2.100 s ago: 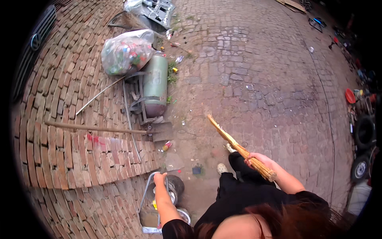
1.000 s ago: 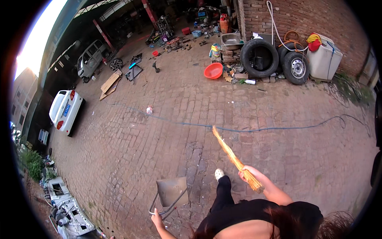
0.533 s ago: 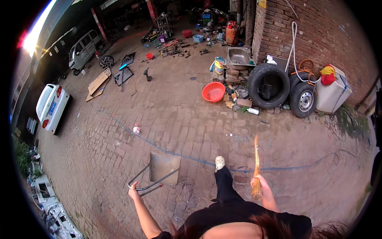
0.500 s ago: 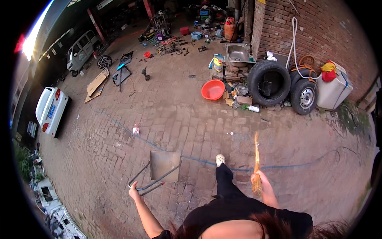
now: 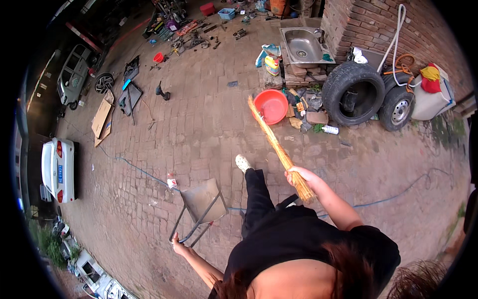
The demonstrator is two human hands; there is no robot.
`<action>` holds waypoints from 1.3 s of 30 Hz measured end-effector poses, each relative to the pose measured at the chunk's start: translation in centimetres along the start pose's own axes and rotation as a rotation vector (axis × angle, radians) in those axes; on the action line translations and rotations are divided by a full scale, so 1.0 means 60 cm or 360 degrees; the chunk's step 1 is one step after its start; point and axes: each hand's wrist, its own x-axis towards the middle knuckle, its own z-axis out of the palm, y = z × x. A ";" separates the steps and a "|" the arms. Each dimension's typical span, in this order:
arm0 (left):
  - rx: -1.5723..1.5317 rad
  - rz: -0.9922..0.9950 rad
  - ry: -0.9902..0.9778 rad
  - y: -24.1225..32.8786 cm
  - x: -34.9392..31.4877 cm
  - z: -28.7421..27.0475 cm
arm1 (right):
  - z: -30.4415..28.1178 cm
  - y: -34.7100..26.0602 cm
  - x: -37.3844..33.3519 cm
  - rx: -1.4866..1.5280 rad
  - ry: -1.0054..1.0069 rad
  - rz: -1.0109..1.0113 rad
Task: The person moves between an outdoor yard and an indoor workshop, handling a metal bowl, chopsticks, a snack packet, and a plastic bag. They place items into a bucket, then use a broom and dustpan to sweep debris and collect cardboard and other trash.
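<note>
My left hand [image 5: 180, 244] is wrapped round the tubular handle of a metal dustpan [image 5: 206, 199], whose flat grey pan hangs low over the paving to my front left. In my right hand [image 5: 302, 178] is a straw broom [image 5: 274, 142], gripped close to its thick bound end. The broom slants forward and to the left, and from this angle its thin tip overlaps the edge of a red basin [image 5: 273, 106]. A small red and white piece of litter [image 5: 172, 182] lies on the ground just beyond the dustpan.
A blue hose [image 5: 134, 171] runs across the bricks by my feet. Tires [image 5: 353, 93], a metal sink [image 5: 301, 46] and a white spray can [image 5: 330, 129] stand or lie at the right. Ahead left are flattened cardboard [image 5: 103, 118] and a drill [image 5: 162, 91]; a white car [image 5: 59, 169] is parked left.
My right hand has moved forward and left, and the broom has swung from upright to a leftward slant. I have stepped closer to the red basin; the dustpan stays in my left hand.
</note>
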 end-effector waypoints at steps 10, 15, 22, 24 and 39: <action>0.0449 0.0145 -0.0268 0.194 0.220 0.628 | 0.316 -0.275 0.275 0.0240 -0.0114 0.0003; 0.0483 0.0256 -0.0543 0.289 0.328 0.935 | 0.463 -0.397 0.354 0.0113 0.0175 -0.0444; 0.0158 0.0273 -0.0771 0.435 0.388 1.357 | 0.543 -0.677 0.621 0.0126 0.0162 -0.0386; 0.0087 0.0218 -0.0770 0.468 0.424 1.468 | 0.611 -0.780 0.662 0.0190 0.0091 -0.0326; 0.0532 0.0666 -0.1580 0.635 0.235 2.447 | 0.762 -1.396 0.912 0.0624 -0.0219 -0.0779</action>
